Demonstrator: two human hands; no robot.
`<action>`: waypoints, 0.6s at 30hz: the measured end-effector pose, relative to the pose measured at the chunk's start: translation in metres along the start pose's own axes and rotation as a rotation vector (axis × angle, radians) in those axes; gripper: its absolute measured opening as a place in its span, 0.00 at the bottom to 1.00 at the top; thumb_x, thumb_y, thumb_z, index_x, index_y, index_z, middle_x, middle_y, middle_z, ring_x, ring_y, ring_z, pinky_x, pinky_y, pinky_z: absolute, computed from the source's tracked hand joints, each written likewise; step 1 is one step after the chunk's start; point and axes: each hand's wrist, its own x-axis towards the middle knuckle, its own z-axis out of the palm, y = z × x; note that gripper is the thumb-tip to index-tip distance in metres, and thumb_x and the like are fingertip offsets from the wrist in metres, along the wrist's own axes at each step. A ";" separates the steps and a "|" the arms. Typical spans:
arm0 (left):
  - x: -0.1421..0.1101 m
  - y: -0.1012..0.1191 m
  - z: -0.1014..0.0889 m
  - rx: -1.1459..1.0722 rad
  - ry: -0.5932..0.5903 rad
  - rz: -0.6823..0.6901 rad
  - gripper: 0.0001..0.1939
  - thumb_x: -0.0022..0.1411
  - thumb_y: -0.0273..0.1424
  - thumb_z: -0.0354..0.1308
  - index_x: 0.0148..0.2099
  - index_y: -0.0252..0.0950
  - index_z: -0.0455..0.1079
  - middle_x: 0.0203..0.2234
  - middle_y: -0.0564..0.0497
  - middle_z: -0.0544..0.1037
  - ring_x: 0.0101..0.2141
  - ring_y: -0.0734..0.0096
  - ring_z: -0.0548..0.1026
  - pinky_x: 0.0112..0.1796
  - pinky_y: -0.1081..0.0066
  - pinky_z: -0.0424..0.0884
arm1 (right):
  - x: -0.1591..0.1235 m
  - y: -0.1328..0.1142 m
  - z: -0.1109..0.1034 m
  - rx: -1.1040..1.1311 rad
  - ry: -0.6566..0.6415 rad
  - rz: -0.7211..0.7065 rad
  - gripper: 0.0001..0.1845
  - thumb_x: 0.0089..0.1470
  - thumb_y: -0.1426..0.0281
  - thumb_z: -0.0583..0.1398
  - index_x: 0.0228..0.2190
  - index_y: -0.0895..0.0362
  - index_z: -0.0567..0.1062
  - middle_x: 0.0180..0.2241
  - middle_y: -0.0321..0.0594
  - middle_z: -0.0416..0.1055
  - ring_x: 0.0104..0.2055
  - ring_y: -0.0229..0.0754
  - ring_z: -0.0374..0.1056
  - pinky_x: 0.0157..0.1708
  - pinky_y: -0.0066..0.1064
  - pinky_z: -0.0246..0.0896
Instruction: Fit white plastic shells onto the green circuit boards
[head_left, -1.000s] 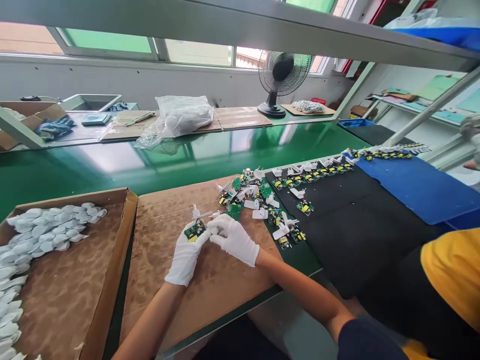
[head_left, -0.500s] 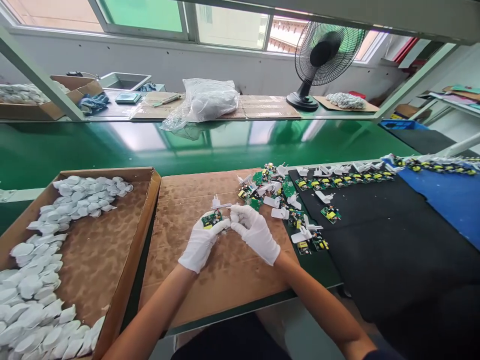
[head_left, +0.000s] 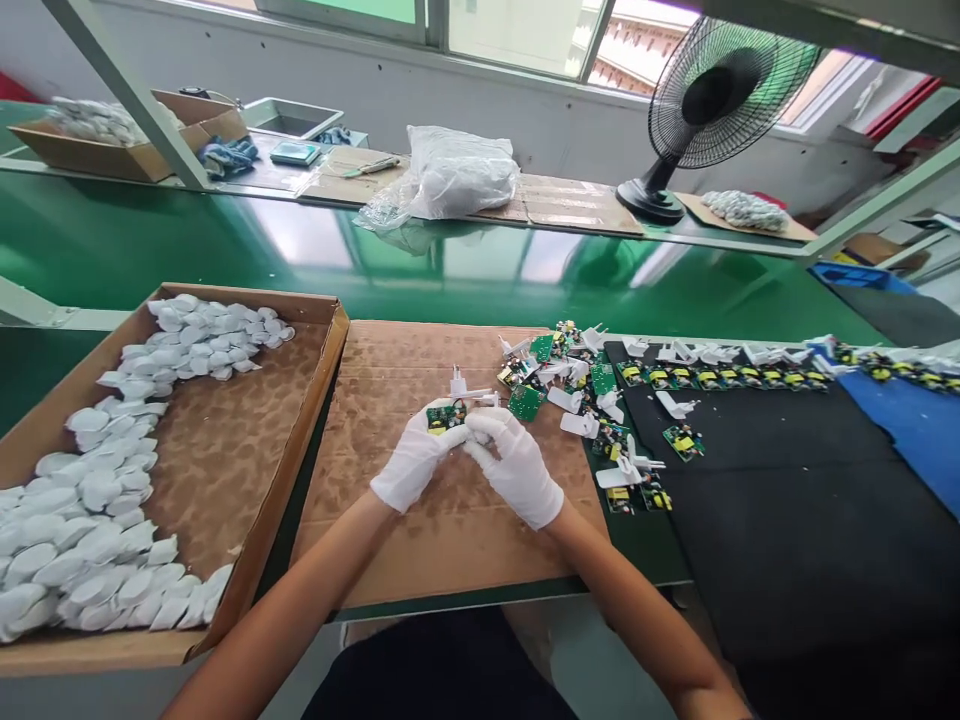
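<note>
While our gloved left hand [head_left: 416, 462] grips a small green circuit board [head_left: 446, 417], the fingertips [head_left: 477, 425] of our gloved right hand [head_left: 517, 467] close on its near edge, and a white plug [head_left: 457, 383] stands just behind it. Both hands sit over a brown cardboard sheet [head_left: 352, 480]. To our right lies a heap of boards and white plug parts [head_left: 570, 385], then a row of boards on a black mat [head_left: 750, 520]. To our left, a cardboard tray [head_left: 330, 330] holds white lumps [head_left: 112, 500].
</note>
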 end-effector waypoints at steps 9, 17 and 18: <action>0.001 -0.002 0.001 -0.255 -0.253 -0.331 0.26 0.53 0.50 0.53 0.41 0.30 0.71 0.30 0.43 0.76 0.30 0.61 0.74 0.29 0.67 0.68 | 0.007 -0.007 -0.018 0.243 0.163 0.248 0.14 0.53 0.70 0.57 0.44 0.52 0.69 0.26 0.33 0.66 0.28 0.35 0.64 0.36 0.32 0.64; -0.001 -0.011 0.009 -0.333 -0.213 -0.358 0.24 0.48 0.50 0.58 0.39 0.37 0.70 0.30 0.51 0.74 0.33 0.67 0.71 0.33 0.69 0.69 | 0.005 -0.009 -0.003 -0.220 0.041 0.006 0.17 0.49 0.71 0.60 0.43 0.51 0.72 0.38 0.39 0.72 0.47 0.44 0.63 0.52 0.40 0.55; -0.001 -0.011 0.007 -0.355 -0.212 -0.367 0.23 0.48 0.49 0.59 0.40 0.37 0.70 0.31 0.51 0.74 0.33 0.68 0.71 0.33 0.70 0.69 | 0.004 -0.010 -0.003 -0.268 0.016 -0.025 0.17 0.50 0.70 0.60 0.44 0.51 0.72 0.39 0.39 0.72 0.49 0.45 0.62 0.53 0.41 0.53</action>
